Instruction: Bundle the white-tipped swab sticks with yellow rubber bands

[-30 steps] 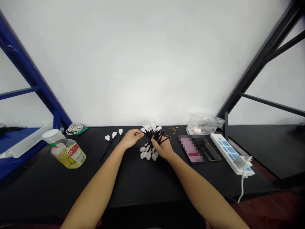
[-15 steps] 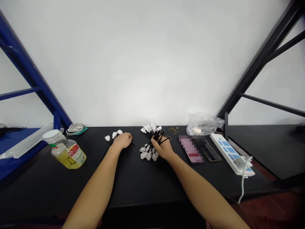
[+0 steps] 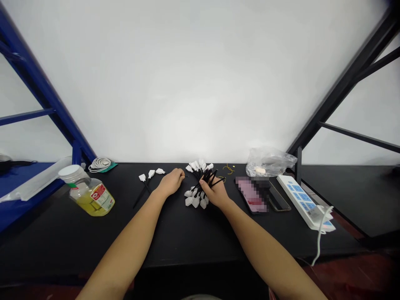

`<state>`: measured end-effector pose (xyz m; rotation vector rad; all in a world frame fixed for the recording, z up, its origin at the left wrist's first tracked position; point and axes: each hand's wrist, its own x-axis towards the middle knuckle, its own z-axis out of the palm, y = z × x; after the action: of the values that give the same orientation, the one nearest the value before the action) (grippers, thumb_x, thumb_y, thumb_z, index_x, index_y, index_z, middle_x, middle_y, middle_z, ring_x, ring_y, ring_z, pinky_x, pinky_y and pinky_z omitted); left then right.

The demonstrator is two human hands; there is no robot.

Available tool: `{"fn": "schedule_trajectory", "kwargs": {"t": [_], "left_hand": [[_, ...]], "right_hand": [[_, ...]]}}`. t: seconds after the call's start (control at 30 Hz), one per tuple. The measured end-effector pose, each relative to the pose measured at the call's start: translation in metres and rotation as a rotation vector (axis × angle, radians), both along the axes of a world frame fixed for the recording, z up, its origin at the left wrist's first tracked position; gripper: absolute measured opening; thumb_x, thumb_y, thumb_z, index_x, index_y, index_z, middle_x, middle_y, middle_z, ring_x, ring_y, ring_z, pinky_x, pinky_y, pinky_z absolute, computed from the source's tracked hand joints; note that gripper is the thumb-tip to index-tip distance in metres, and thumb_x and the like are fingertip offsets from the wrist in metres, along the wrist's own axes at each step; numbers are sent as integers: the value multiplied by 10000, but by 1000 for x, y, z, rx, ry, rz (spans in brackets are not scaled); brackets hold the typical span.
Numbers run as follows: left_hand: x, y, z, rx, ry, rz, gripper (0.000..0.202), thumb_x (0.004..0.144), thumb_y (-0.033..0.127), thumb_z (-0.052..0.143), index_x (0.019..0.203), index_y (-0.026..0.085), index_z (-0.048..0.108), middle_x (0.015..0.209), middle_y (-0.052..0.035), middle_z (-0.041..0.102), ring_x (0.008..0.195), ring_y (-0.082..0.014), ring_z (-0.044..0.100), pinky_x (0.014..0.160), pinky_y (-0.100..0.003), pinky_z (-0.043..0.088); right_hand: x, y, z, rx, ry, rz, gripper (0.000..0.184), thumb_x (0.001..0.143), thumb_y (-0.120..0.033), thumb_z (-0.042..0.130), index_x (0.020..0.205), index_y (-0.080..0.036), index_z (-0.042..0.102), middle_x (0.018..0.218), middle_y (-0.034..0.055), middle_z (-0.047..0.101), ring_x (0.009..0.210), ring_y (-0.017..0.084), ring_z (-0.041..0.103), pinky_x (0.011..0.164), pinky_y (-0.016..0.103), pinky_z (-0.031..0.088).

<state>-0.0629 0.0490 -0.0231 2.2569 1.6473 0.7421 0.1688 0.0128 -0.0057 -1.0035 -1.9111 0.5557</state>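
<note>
Swab bundle (image 3: 200, 177) still clamped in right hand (image 3: 215, 193) at table (image 3: 187, 237) centre, left hand (image 3: 171, 182) now back from three loose swabs (image 3: 150, 174) to just beside bundle, grip curled, can't tell if it holds anything.

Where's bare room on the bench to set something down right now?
The black tabletop is bare between the forearms, in front of the swab bundle, and between the plastic jar and the left forearm. It's crowded around the right hand and further right, where a pixelated phone and power strip sit close together.
</note>
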Motion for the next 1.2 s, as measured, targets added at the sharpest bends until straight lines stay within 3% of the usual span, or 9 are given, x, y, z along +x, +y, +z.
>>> {"fn": "schedule_trajectory", "kwargs": {"t": [0.17, 0.27, 0.37, 0.63, 0.73, 0.87, 0.97, 1.1, 1.2], "left_hand": [[19, -13, 21, 218, -449, 50, 240, 974, 391, 466, 1007, 205, 614, 877, -39, 662, 754, -173, 596, 739, -288, 473], [35, -20, 29, 181, -776, 52, 293, 940, 476, 522, 983, 193, 586, 810, -17, 664, 562, -113, 519, 584, -251, 456], [50, -24, 32, 73, -1016, -69, 360, 895, 546, 575, 944, 190, 545, 823, -15, 664, 465, -68, 463, 509, -239, 446], [67, -32, 29, -197, -1119, -224, 411, 780, 540, 715, 891, 162, 599, 628, 32, 572, 504, -81, 492, 517, -225, 413], [57, -28, 32, -165, -993, -196, 365, 809, 498, 692, 932, 159, 631, 621, 26, 580, 544, -112, 545, 558, -242, 439], [21, -17, 48, -28, -473, -193, 209, 871, 353, 613, 969, 194, 709, 790, -29, 672, 691, -163, 608, 654, -272, 465], [-23, -10, 57, -26, -107, -149, 198, 786, 169, 606, 916, 229, 744, 970, -57, 701, 891, -218, 646, 819, -298, 480], [-80, -16, 47, -197, 276, 63, 311, 739, 97, 531, 922, 236, 741, 1097, -82, 646, 853, -222, 653, 806, -313, 484], [-105, -28, 31, -298, 408, 128, 308, 705, 102, 553, 914, 235, 737, 1163, -96, 609, 870, -233, 656, 796, -323, 486]], "right_hand": [[1, 0, -1, 7, -3, -1, 198, 950, -362, 543, 884, -202, 639, 742, 25, 675, 684, 169, 633, 631, 262, 451], [1, 0, -2, 0, -2, -6, 201, 949, -372, 549, 923, -201, 651, 768, 33, 693, 701, 176, 644, 642, 269, 467], [0, 1, -4, -20, 16, -4, 209, 929, -393, 586, 977, -205, 665, 791, 37, 707, 704, 181, 654, 647, 275, 486], [-4, 0, -1, -82, 31, 107, 288, 888, -459, 643, 954, -188, 716, 771, 51, 714, 688, 188, 651, 616, 283, 501], [-4, -1, 2, -72, 43, 125, 310, 911, -470, 609, 896, -180, 718, 753, 52, 702, 630, 166, 615, 604, 288, 494], [-4, -2, 5, -82, 6, 109, 347, 920, -495, 580, 834, -175, 686, 648, 34, 637, 559, 152, 553, 548, 285, 455], [-4, -2, 5, -86, -14, 100, 363, 921, -508, 568, 832, -175, 682, 668, 47, 649, 593, 165, 573, 561, 289, 471], [-4, -1, 4, -86, -23, 88, 364, 919, -511, 568, 846, -176, 691, 673, 50, 665, 589, 170, 583, 561, 291, 479], [-5, 1, 2, -80, -31, 70, 325, 910, -480, 586, 852, -180, 698, 663, 39, 667, 581, 165, 589, 562, 283, 472]]}}
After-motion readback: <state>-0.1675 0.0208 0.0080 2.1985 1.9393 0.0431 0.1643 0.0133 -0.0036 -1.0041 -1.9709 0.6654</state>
